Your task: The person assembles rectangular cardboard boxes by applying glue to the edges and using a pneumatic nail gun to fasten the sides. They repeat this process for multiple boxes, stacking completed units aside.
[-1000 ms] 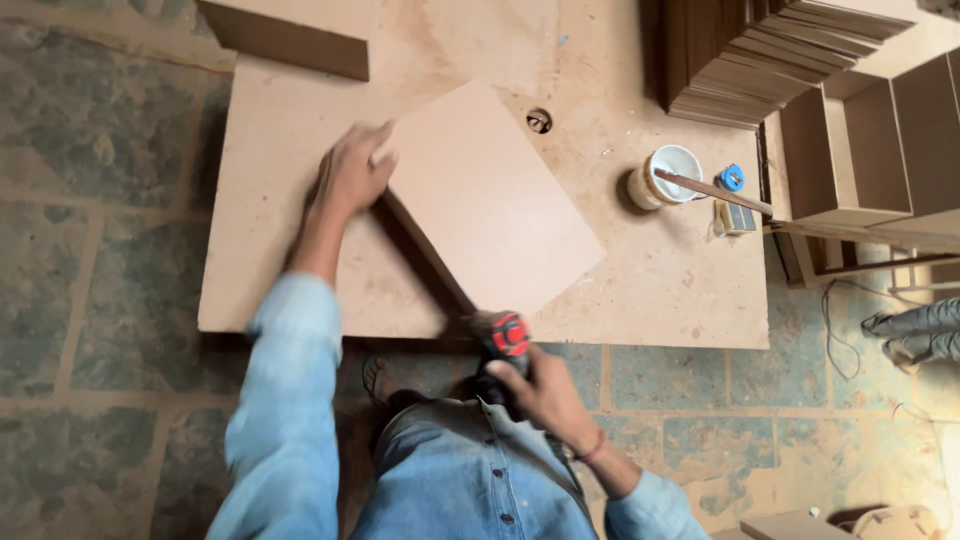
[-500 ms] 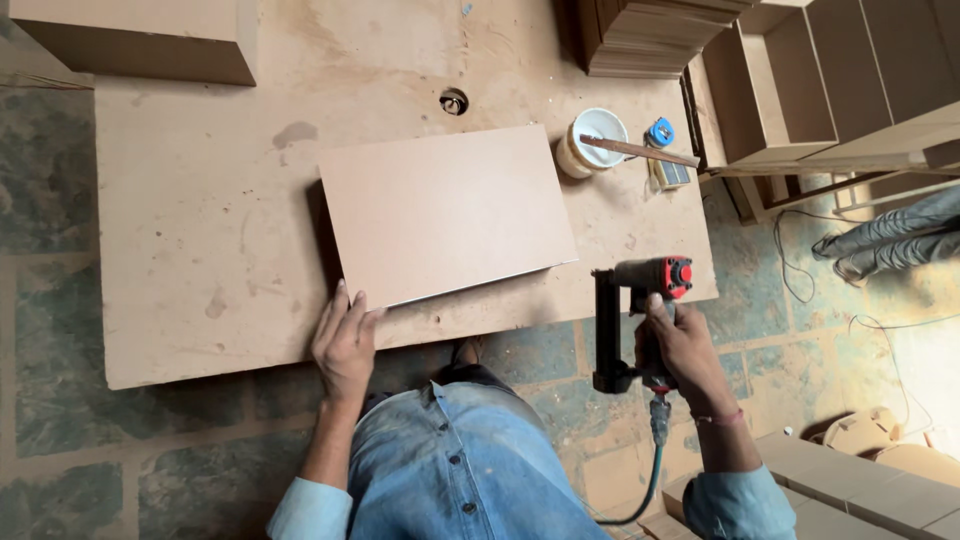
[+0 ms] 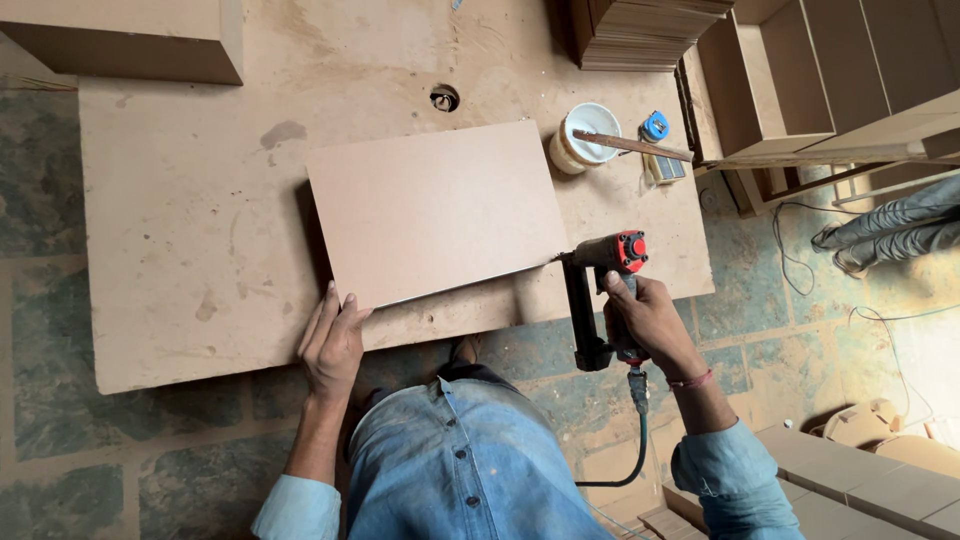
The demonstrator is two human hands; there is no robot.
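Since the earlier frame, little has shifted: the flat rectangular brown fibreboard panel (image 3: 438, 210) is seen at the same place in the centre of the frame, and the black and red pneumatic nail gun (image 3: 598, 292) has been brought closer to the panel's lower right corner, its nose seemingly touching it, though contact cannot be made out for certain. The gun's grip is wrapped by the closed right hand (image 3: 645, 318), with a black hose hanging below. The left hand (image 3: 333, 338) is laid open and flat, fingers together, at the panel's lower left edge, nothing being held in it.

The panel lies on a large dusty pale fibreboard worktop (image 3: 190, 250). At the upper right, a round white tub (image 3: 583, 137) with a wooden stick (image 3: 632, 146) laid across it is found, just beside a small blue tape measure (image 3: 654, 126). A stack of thin boards (image 3: 645, 32) and open wooden box frames (image 3: 800, 80) fill the upper right corner; a brown box-shaped board piece (image 3: 130, 38) occupies the upper left. Grey-green stone floor tiles (image 3: 40, 180) surround the worktop.
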